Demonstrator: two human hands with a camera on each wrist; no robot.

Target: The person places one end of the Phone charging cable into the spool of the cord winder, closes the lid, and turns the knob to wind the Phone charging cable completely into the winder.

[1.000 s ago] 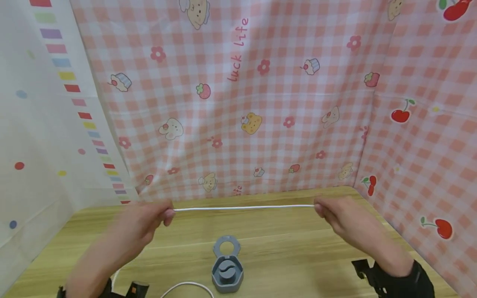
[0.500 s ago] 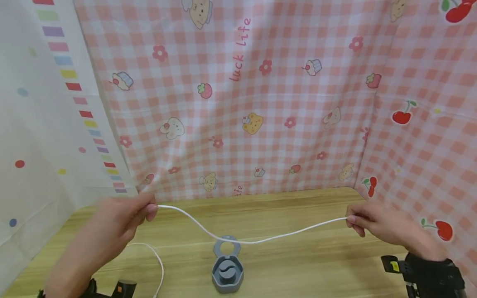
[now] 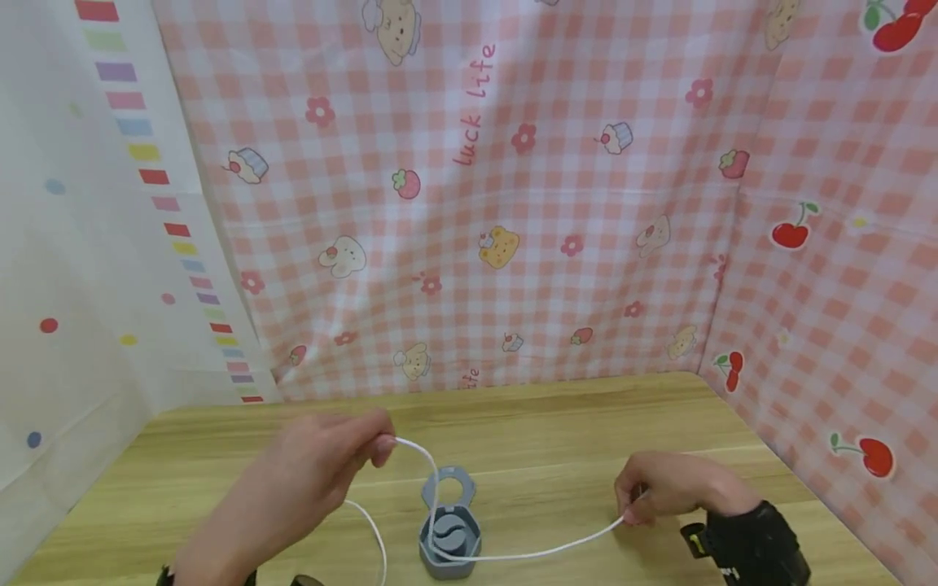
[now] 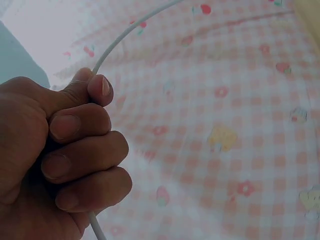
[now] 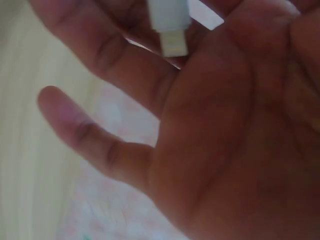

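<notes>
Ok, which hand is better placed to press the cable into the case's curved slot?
Probably the left hand: it pinches the white charging cable nearer the hexagonal case; the right hand holds the connector end, farther off.

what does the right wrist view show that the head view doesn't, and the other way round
Only the right wrist view clearly shows the white plug with its pale tip, close to the palm of the right hand.

Only the head view shows the left hand, the grey case with its lid open, and the white cable slung between both hands.

Both show the right hand and pink checked cloth.
</notes>
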